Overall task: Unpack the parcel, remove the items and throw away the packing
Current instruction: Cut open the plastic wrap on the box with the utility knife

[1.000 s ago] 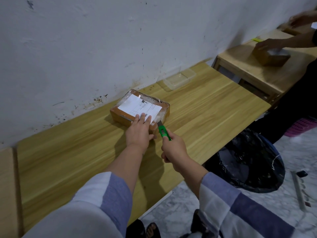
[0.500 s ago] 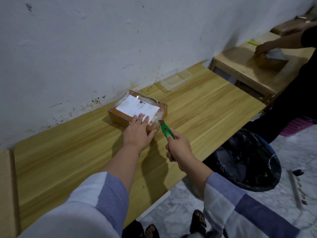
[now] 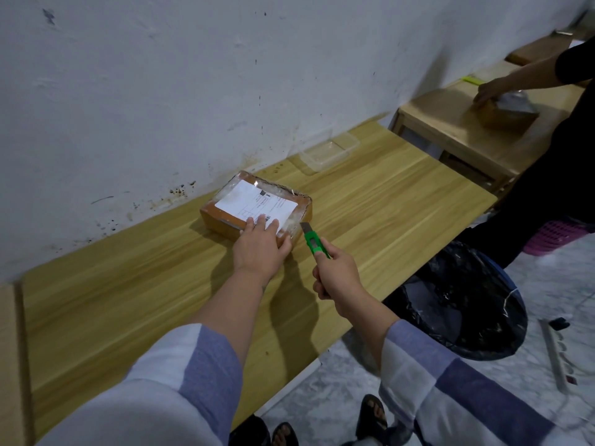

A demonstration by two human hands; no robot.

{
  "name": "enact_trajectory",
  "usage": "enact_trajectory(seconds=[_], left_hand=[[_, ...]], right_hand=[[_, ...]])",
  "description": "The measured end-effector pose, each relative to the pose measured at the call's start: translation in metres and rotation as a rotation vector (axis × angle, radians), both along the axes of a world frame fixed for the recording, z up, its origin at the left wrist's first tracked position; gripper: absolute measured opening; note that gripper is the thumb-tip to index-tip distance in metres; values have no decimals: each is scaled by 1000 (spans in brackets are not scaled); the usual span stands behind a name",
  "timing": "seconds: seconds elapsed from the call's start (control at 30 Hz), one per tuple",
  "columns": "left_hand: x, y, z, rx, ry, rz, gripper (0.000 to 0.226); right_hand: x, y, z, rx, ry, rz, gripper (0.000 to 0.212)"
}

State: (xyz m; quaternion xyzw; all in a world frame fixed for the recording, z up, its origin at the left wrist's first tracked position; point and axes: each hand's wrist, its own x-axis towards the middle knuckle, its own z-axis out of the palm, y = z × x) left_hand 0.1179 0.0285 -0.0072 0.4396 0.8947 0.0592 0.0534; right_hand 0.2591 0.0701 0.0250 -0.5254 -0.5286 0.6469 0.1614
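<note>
A flat brown cardboard parcel (image 3: 235,201) wrapped in clear tape, with a white label on top, lies on the wooden table (image 3: 370,214) near the wall. My left hand (image 3: 260,247) rests flat on its near corner, fingers spread over the label's edge. My right hand (image 3: 336,273) grips a green box cutter (image 3: 314,241) with its blade out. The blade tip sits just right of the parcel's near right side; whether it touches the tape I cannot tell.
A clear plastic container (image 3: 330,151) stands by the wall behind the parcel. A bin lined with a black bag (image 3: 463,304) sits on the floor to the right. Another person's hand (image 3: 489,90) holds a second box (image 3: 508,112) on the neighbouring table.
My right hand has drawn the cutter back and to the right, away from the parcel's corner. My left hand stays pressed on the parcel.
</note>
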Motion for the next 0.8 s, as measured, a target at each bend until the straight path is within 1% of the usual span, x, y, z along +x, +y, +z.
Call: enact_trajectory(seconds=[0.13, 0.43, 0.6, 0.8], left_hand=[[2, 3, -1, -60, 45, -20, 54], [4, 5, -2, -104, 73, -34, 52], [4, 4, -3, -104, 85, -42, 53], [0, 2, -4, -83, 44, -60, 57]], right_hand=[[0, 1, -2, 3, 17, 2, 45], [-11, 17, -9, 11, 10, -31, 45], [-15, 22, -10, 36, 8, -33, 46], [-24, 25, -11, 70, -59, 35, 46]])
